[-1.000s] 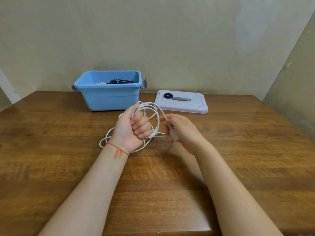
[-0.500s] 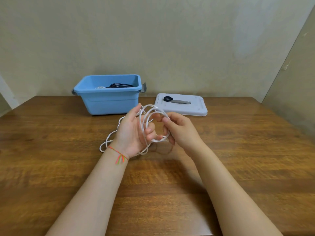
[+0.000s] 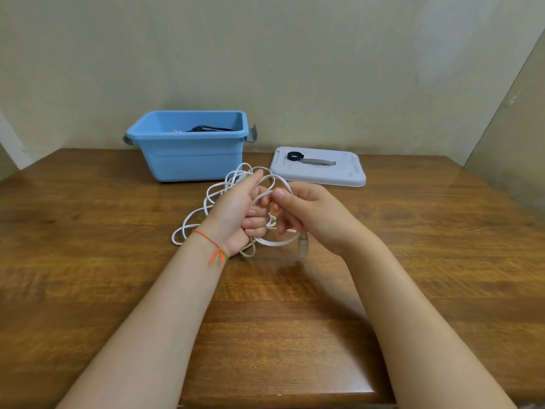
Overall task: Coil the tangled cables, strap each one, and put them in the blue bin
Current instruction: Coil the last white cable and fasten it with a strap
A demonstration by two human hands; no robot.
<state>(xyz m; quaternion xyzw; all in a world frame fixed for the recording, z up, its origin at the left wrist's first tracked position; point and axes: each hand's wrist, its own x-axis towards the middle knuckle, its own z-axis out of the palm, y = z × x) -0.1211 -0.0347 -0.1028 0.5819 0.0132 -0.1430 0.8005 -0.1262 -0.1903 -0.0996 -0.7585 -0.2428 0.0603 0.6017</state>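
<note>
Over the middle of the wooden table [image 3: 88, 261], both hands are busy with the white cable [image 3: 212, 199]. Left hand [image 3: 236, 214] is clenched around the gathered loops, fingers curled right over the bundle, a bright thread bracelet [image 3: 216, 255] at the wrist. Right hand [image 3: 312, 214] pinches a strand between thumb and fingers, just beside the left hand's knuckles, and the cable's plug end [image 3: 303, 245] dangles blurred below it. Some loops spill loosely onto the table behind the left wrist, so this coil looks far from tidy.

I'd call this the coiling step, well underway but not finished. Back by the wall sits the blue bin [image 3: 188, 154], and something dark and something white peek over its rim, likely cables already stowed. Just right of it lies the grey lid [image 3: 339, 175], with a black strap [image 3: 295, 156] resting on top.

Next move, I reckon, calls for laying that last length round the bundle and gathering the stray loops, while the left hand keeps them pinned. Then the right hand must reach for the strap.
</note>
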